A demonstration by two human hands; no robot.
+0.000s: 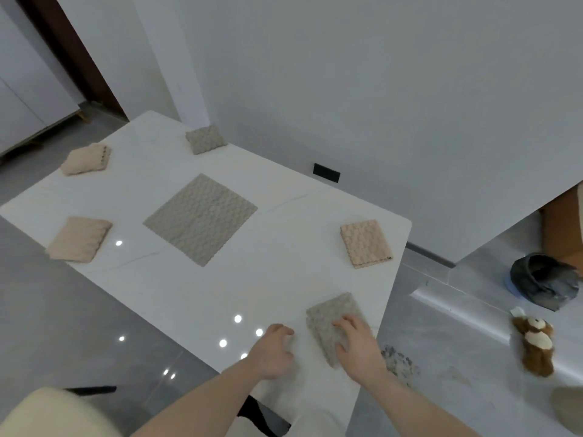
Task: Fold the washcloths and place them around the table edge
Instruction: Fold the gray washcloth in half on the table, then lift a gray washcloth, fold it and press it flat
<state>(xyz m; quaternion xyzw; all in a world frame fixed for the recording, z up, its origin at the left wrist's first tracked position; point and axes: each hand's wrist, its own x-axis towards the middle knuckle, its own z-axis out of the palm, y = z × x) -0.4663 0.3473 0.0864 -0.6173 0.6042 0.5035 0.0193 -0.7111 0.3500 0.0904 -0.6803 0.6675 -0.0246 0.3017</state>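
Observation:
A folded grey washcloth point(328, 313) lies near the white table's point(277, 279) near right edge. My right hand point(358, 342) rests on its near part with fingers spread flat. Just to the left, my left hand point(274, 350) hovers over the bare tabletop, fingers loosely curled and holding nothing. An unfolded grey washcloth point(200, 219) lies flat in the table's middle. Folded cloths sit around the edge: a beige washcloth point(366, 242) at the right, a beige washcloth point(79, 238) at the left, another beige cloth point(86, 159) at the far left and a grey cloth point(205, 139) at the far side.
A cream chair back point(56, 414) is at the lower left. On the floor to the right lie a brown plush toy point(536, 342) and a dark bucket point(542, 285). A white wall stands behind the table.

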